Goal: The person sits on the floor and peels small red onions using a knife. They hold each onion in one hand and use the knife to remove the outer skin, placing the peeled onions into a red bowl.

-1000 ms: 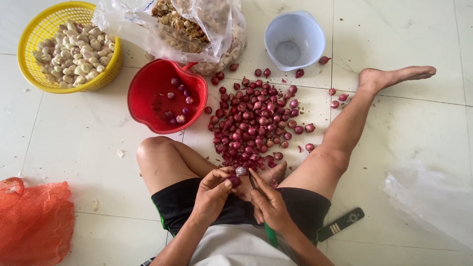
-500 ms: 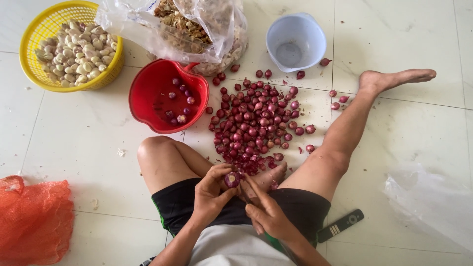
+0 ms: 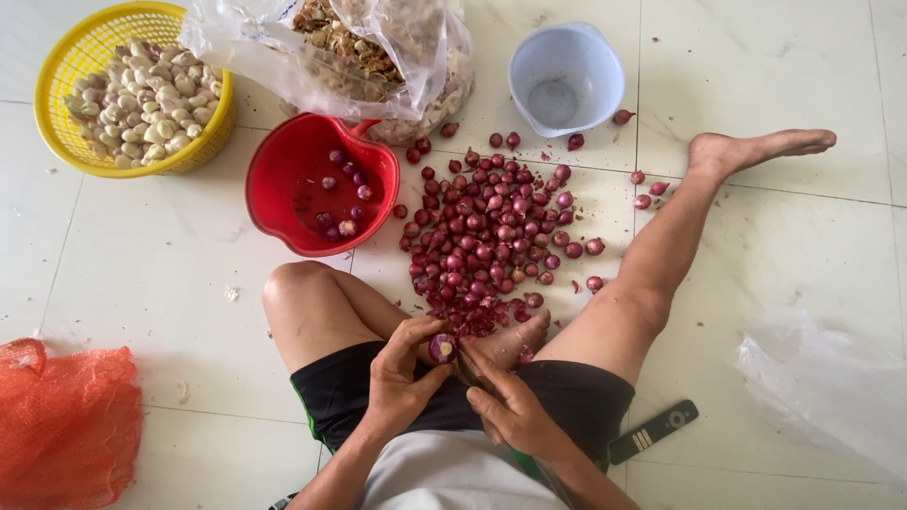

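I sit on a tiled floor with a pile of small red shallots (image 3: 487,236) between my legs. My left hand (image 3: 402,373) pinches one shallot (image 3: 441,348) whose cut end shows pale. My right hand (image 3: 510,401) sits just right of it, fingers curled around what looks like a small knife, mostly hidden. A red bowl (image 3: 283,179) to the left of the pile contains several peeled shallots.
A yellow basket (image 3: 57,104) of peeled garlic stands at the far left. A clear plastic bag of dry skins (image 3: 378,47) lies at the top, a pale blue bowl (image 3: 605,71) beside it. An orange mesh sack (image 3: 61,425), a black remote (image 3: 654,431) and clear plastic sheet (image 3: 831,387) lie nearby.
My hands stayed in my lap; the shallot has been turned in my left fingers so its cut end now faces up, and my right hand has drawn slightly back from it.
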